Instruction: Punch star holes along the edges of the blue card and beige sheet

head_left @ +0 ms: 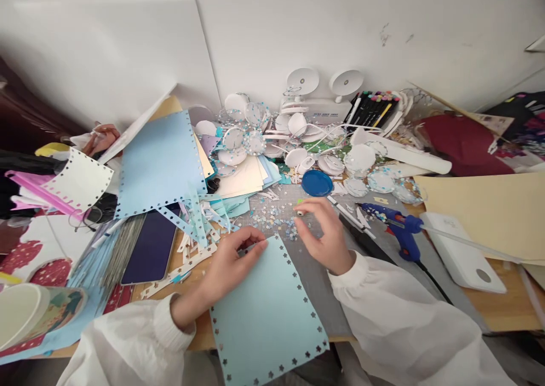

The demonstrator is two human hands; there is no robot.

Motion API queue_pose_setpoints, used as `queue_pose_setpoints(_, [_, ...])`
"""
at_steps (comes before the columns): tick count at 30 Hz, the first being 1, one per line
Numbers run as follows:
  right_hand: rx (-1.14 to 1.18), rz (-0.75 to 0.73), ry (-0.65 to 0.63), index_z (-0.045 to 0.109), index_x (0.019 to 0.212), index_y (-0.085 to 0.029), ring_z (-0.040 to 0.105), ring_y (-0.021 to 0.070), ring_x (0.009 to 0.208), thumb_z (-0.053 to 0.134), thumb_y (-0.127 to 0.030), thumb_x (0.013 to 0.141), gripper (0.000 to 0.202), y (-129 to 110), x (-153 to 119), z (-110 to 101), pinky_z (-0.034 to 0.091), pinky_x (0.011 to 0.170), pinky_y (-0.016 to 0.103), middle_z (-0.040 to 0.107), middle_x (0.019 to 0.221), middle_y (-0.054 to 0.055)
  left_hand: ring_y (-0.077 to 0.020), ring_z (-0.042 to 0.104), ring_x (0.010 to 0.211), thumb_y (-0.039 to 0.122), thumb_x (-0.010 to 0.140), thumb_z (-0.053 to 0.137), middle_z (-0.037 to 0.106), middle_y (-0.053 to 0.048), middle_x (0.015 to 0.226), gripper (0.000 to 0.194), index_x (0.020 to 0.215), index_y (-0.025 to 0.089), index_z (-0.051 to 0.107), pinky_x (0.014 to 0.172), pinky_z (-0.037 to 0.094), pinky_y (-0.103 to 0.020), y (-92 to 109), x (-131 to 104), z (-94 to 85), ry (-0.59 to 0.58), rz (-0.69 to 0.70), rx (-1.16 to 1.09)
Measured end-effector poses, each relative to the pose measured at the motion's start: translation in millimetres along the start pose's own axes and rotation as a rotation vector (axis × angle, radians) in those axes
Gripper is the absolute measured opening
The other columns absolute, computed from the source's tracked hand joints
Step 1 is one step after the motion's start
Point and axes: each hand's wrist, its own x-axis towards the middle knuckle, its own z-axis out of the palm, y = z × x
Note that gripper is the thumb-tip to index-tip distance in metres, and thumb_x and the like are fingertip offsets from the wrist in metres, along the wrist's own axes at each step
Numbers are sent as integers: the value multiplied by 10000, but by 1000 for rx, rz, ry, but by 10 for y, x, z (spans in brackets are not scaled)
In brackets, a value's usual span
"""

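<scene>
My left hand (238,261) is closed on the top edge of a pale blue sheet of paper (268,312), thumb on top. Flower-shaped holes run along the sheet's sides and bottom, and its lower end hangs past the table edge. To the right of the sheet, my right hand (326,233) is raised over the grey mat (313,267). Its thumb and index finger close around a small pale thing (300,212), too small to name. Tiny blue and white flower cut-outs (275,220) lie scattered on the mat between and beyond my hands.
A blue glue gun (402,227) and a white power bank (466,252) lie at right. Behind are a blue lid (317,183) and heaped white discs (298,124). A phone (151,247), punched strips (187,267), another punched blue sheet (162,162) and a cup (25,312) sit left.
</scene>
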Motion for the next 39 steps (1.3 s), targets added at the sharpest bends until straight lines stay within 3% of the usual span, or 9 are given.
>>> queue_pose_setpoints(5, [350, 67, -529, 552, 971, -219, 522, 158, 747, 536, -307, 893, 119, -172, -60, -39, 462, 695, 294, 568, 847, 22, -131, 537, 700, 383, 877, 537, 602, -30, 787, 233, 851, 157, 592, 597, 442, -229, 66, -70, -33, 85, -53, -94])
queue_pose_setpoints(8, [344, 113, -631, 563, 932, -210, 506, 145, 711, 558, -321, 882, 121, -189, -91, -90, 452, 666, 275, 558, 794, 5, -134, 552, 724, 389, 862, 559, 608, -35, 815, 232, 875, 159, 581, 604, 450, -232, 105, -139, -80, 113, -89, -148])
queue_pose_setpoints(14, [252, 134, -567, 612, 879, -210, 541, 153, 711, 577, -318, 879, 114, -149, -100, -262, 456, 660, 286, 614, 797, 19, -98, 548, 665, 347, 830, 602, 587, -10, 840, 197, 895, 168, 550, 559, 439, -204, 175, -306, -74, 63, -151, -226])
queue_pose_setpoints(19, [104, 26, -564, 651, 932, -215, 594, 179, 799, 528, -272, 916, 136, -140, -137, -273, 475, 718, 310, 647, 856, 46, -114, 591, 718, 303, 827, 581, 587, -42, 940, 187, 947, 173, 521, 607, 501, -233, 84, -394, 24, 33, -127, -207])
queue_pose_setpoints(24, [-85, -151, -588, 663, 902, -207, 567, 184, 848, 489, -170, 928, 180, -206, -231, -151, 464, 739, 313, 614, 863, 51, -172, 607, 906, 190, 837, 560, 622, -50, 985, 280, 1116, 192, 534, 830, 517, -359, -73, -406, 53, 82, 74, 145])
queue_pose_setpoints(28, [-161, -209, -540, 649, 937, -196, 533, 183, 846, 485, -149, 929, 171, -255, -319, -46, 449, 755, 323, 604, 876, 50, -172, 593, 886, 119, 848, 543, 645, -31, 937, 173, 982, 194, 622, 793, 498, -320, -120, -366, 20, 6, 185, 405])
queue_pose_setpoints(31, [-225, -281, -480, 650, 940, -189, 519, 187, 833, 451, -137, 940, 205, -241, -393, 18, 434, 735, 330, 606, 866, 57, -164, 589, 852, 85, 871, 485, 636, -27, 885, 204, 921, 193, 650, 755, 490, -288, -137, -338, 1, -40, 256, 541])
queue_pose_setpoints(39, [-390, -476, -368, 662, 945, -160, 494, 206, 809, 397, -108, 952, 270, -197, -529, 101, 396, 704, 353, 600, 813, 79, -201, 561, 829, 67, 895, 435, 628, -73, 882, 238, 984, 157, 636, 754, 483, -354, -196, -398, 6, -92, 476, 908])
